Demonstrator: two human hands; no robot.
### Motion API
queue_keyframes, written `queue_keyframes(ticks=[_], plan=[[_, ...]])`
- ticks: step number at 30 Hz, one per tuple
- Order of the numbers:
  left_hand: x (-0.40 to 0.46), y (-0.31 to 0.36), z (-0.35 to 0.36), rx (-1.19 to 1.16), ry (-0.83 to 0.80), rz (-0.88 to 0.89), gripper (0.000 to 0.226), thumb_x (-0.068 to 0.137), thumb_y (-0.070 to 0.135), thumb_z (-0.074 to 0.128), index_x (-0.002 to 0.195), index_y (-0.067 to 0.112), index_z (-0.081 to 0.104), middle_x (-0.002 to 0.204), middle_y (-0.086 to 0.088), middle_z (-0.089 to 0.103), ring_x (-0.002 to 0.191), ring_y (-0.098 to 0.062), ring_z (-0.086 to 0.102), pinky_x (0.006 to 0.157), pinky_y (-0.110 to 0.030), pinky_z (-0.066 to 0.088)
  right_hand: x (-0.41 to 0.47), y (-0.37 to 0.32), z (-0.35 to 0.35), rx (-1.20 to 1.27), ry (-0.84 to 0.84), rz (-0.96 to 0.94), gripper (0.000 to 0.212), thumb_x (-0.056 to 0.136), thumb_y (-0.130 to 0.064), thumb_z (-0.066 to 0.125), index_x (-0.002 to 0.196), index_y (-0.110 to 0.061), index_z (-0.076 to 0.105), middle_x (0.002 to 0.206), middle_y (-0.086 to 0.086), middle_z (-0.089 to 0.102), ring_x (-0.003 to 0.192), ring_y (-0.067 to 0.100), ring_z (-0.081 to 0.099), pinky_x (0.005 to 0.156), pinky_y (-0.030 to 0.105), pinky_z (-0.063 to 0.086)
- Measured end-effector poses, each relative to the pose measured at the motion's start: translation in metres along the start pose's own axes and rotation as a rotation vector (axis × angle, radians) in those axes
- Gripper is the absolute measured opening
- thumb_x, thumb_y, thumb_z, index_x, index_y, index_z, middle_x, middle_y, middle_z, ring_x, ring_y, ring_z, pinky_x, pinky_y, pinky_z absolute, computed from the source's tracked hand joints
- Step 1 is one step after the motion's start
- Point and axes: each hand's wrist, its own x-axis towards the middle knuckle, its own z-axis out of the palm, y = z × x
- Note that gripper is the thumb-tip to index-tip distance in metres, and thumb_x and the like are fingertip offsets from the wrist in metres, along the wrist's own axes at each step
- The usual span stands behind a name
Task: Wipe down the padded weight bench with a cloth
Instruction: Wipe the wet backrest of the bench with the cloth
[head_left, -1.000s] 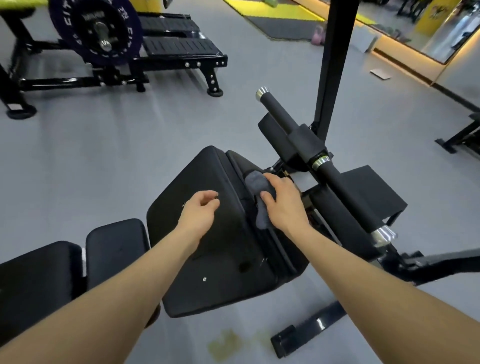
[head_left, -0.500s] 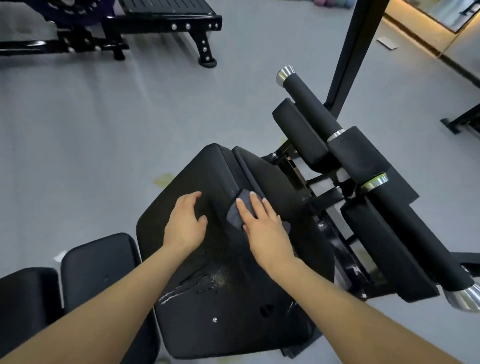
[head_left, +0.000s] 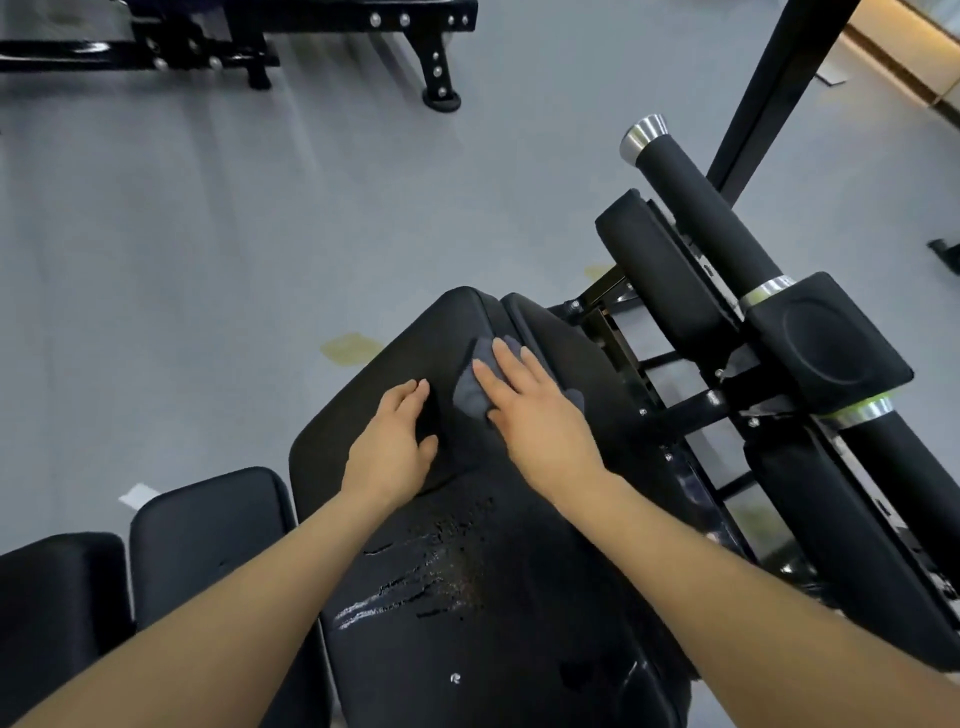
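My left hand (head_left: 392, 441) rests flat, fingers relaxed, on the bench pad (head_left: 467, 597). At 1 o'clock, my right hand (head_left: 535, 410) presses straight fingers on the grey cloth (head_left: 470, 395), near the pad's far edge.

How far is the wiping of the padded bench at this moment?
Done: nothing is clearly finished. In hand: the right hand presses the grey cloth flat on the far part of the bench pad, while the left hand rests on the pad beside it. Left: wet streaks remain on the near part, so it probably needs more wiping.
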Motion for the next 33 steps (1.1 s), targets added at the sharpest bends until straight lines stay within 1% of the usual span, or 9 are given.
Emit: queue_keyframes(ticks=[2,4,8,14,18,22,28,31,33], plan=[[0.0,0.0,0.0,-0.02,-0.011,0.004,0.064,0.093,0.02,0.052,0.149,0.023,0.022,0.155,0.008,0.019,0.134,-0.016,0.038,0.101,-0.033,0.04,-0.03,0.001,0.005,-0.044,-0.015,-0.035,0.064,0.094,-0.01,0.05,0.148,-0.024,0.017,0.159,-0.002,0.003,0.146,0.025,0.001,0.117,0.042,0.019],[0.0,0.0,0.0,-0.033,-0.024,0.0,0.064,0.093,0.02,0.052,0.149,0.024,0.021,0.155,0.008,0.018,0.134,-0.016,0.038,0.101,-0.033,0.04,-0.035,0.004,0.004,-0.069,-0.054,-0.042,0.064,0.094,-0.009,0.05,0.148,-0.024,0.018,0.159,-0.002,0.003,0.146,0.026,-0.001,0.118,0.042,0.018],[0.002,-0.002,0.0,-0.034,-0.03,-0.007,0.065,0.093,0.021,0.053,0.149,0.025,0.02,0.155,0.011,0.016,0.134,-0.016,0.038,0.101,-0.034,0.042,0.014,-0.001,-0.005,-0.117,-0.092,-0.047,0.058,0.099,-0.013,0.038,0.15,-0.023,0.011,0.159,-0.002,-0.008,0.145,0.024,-0.009,0.118,0.035,0.014],[0.002,-0.008,0.007,-0.048,0.0,0.007,0.065,0.094,0.02,0.051,0.149,0.027,0.019,0.155,0.013,0.014,0.135,-0.015,0.036,0.102,-0.034,0.042,0.081,-0.012,-0.016,-0.118,-0.084,-0.039,0.052,0.101,-0.017,0.033,0.149,-0.019,0.013,0.159,0.001,-0.002,0.145,0.027,-0.003,0.118,0.04,0.013],[0.001,-0.009,0.008,-0.044,0.015,0.007,0.064,0.094,0.019,0.051,0.149,0.027,0.019,0.155,0.013,0.015,0.136,-0.015,0.035,0.101,-0.035,0.042,0.016,-0.003,-0.005,-0.119,-0.024,-0.081,0.055,0.099,-0.021,0.037,0.149,-0.018,0.013,0.159,0.003,0.003,0.146,0.026,0.0,0.119,0.039,0.015],[0.0,-0.005,0.006,-0.05,0.017,-0.01,0.063,0.095,0.019,0.05,0.149,0.027,0.019,0.155,0.014,0.014,0.136,-0.015,0.035,0.099,-0.034,0.042,-0.021,0.007,0.0,-0.184,-0.054,-0.116,0.057,0.097,-0.022,0.043,0.148,-0.016,0.018,0.158,0.005,0.01,0.145,0.028,0.007,0.117,0.041,0.021],[0.002,-0.005,0.005,-0.028,0.025,0.005,0.063,0.094,0.021,0.05,0.149,0.028,0.019,0.154,0.014,0.014,0.136,-0.014,0.035,0.096,-0.032,0.045,0.062,0.002,-0.001,-0.285,-0.029,-0.096,0.057,0.1,-0.022,0.03,0.15,-0.015,0.003,0.159,0.006,-0.003,0.145,0.029,-0.003,0.119,0.042,0.013],[0.003,-0.008,0.007,-0.027,0.027,0.013,0.064,0.094,0.021,0.05,0.149,0.029,0.018,0.154,0.014,0.015,0.136,-0.014,0.033,0.096,-0.032,0.046,0.096,-0.01,-0.006,-0.261,-0.011,-0.069,0.055,0.1,-0.023,0.031,0.15,-0.017,0.009,0.159,0.003,0.003,0.145,0.027,-0.001,0.118,0.041,0.012],[0.003,-0.009,0.009,-0.029,0.031,0.02,0.064,0.094,0.021,0.05,0.149,0.029,0.018,0.154,0.014,0.015,0.137,-0.014,0.032,0.098,-0.033,0.045,0.091,-0.013,-0.006,-0.228,0.013,-0.08,0.053,0.099,-0.023,0.033,0.149,-0.018,0.015,0.158,0.001,0.008,0.145,0.025,0.001,0.117,0.04,0.011]])
